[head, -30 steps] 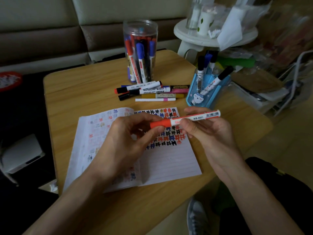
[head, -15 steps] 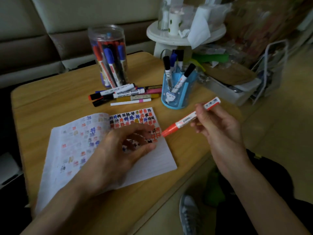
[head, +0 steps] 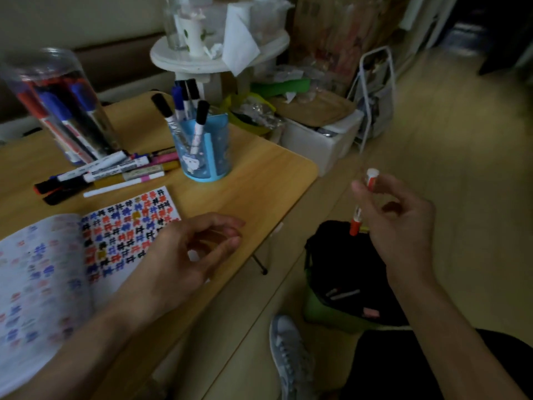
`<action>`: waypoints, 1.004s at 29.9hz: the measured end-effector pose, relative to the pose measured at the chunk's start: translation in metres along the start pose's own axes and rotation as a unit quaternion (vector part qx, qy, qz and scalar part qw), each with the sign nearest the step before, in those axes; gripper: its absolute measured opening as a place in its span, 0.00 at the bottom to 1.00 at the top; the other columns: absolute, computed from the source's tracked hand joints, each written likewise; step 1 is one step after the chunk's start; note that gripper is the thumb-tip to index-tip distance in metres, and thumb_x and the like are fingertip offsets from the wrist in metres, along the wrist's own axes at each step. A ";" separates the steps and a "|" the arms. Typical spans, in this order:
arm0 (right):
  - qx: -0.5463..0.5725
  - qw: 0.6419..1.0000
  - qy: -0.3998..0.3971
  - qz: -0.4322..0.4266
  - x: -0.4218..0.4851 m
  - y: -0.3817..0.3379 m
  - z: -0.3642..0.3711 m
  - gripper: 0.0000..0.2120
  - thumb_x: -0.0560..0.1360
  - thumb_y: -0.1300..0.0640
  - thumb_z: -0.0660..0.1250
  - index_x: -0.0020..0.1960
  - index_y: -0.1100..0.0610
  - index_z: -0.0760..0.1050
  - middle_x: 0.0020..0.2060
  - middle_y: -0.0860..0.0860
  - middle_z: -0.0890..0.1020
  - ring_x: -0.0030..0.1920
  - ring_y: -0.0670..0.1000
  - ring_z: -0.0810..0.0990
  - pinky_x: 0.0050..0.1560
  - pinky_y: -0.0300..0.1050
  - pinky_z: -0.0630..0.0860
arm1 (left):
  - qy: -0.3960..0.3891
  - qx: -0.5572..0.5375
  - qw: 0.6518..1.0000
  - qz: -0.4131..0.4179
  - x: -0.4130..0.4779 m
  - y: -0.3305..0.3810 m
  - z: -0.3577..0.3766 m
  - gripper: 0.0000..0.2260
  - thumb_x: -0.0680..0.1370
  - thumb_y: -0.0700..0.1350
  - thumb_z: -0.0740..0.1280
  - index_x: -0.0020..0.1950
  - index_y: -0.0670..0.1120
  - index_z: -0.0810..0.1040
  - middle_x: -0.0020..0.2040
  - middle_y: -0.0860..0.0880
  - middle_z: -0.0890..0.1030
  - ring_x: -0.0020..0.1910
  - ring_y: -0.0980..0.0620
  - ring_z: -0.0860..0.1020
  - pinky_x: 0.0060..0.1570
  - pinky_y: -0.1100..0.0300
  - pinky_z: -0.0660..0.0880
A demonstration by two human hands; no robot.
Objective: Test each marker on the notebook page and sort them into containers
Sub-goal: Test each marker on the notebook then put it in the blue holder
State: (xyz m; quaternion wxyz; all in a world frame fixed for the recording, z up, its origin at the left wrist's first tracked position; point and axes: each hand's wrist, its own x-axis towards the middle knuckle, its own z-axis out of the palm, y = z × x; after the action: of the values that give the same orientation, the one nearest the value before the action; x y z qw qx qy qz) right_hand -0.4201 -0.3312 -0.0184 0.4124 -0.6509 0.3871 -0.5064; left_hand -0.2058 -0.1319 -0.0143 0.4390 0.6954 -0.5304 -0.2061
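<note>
Head view: a red marker [head: 356, 220] is pinched between the thumb and fingers of the right hand [head: 403, 226], out past the table [head: 259, 183] edge. It is held nearly upright, red cap down and white end up. Below those fingers, a green bin [head: 320, 313] with a black bag is seen on the floor. The left hand [head: 187, 255] is loosely curled with nothing in it, over the right edge of the notebook [head: 57, 269]. Past the left fingertips, a blue cup [head: 207, 157] of markers is seen, with loose markers [head: 115, 174] laid beside it.
</note>
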 end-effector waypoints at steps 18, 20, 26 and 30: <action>0.048 0.973 -0.225 -0.031 -0.032 -0.021 0.117 0.10 0.77 0.58 0.74 0.57 0.47 0.83 0.52 0.44 0.85 0.54 0.46 0.83 0.52 0.38 0.77 | 0.227 -0.028 0.970 -0.086 -0.031 -0.051 -0.065 0.06 0.81 0.42 0.69 0.55 0.47 0.85 0.49 0.57 0.87 0.49 0.57 0.85 0.50 0.60 0.81; 0.061 0.964 -0.258 -0.038 -0.040 -0.024 0.140 0.12 0.76 0.61 0.74 0.56 0.48 0.83 0.50 0.45 0.85 0.52 0.48 0.83 0.50 0.35 0.76 | 0.258 -0.022 0.962 -0.084 -0.030 -0.060 -0.075 0.06 0.81 0.41 0.70 0.55 0.47 0.85 0.48 0.56 0.87 0.47 0.58 0.85 0.47 0.62 0.80; 0.083 0.938 -0.334 -0.046 -0.061 -0.040 0.197 0.11 0.76 0.60 0.75 0.57 0.51 0.83 0.49 0.47 0.84 0.51 0.46 0.83 0.49 0.38 0.80 | 0.327 0.042 0.938 -0.103 -0.023 -0.093 -0.106 0.09 0.80 0.41 0.70 0.60 0.50 0.83 0.49 0.55 0.84 0.45 0.54 0.82 0.41 0.62 0.80; 0.107 0.929 -0.352 -0.034 -0.066 -0.047 0.220 0.10 0.77 0.61 0.75 0.57 0.52 0.83 0.47 0.48 0.83 0.47 0.45 0.82 0.45 0.38 0.80 | 0.352 0.132 0.921 -0.104 -0.007 -0.114 -0.127 0.13 0.78 0.43 0.72 0.62 0.51 0.81 0.55 0.53 0.81 0.48 0.61 0.79 0.42 0.72 0.72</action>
State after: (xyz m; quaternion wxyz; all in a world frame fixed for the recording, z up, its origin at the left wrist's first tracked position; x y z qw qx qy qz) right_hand -0.2131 -0.2215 -0.0291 0.5718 -0.7520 0.1385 -0.2971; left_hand -0.0496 -0.0703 -0.0426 0.4775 0.8259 -0.2889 0.0795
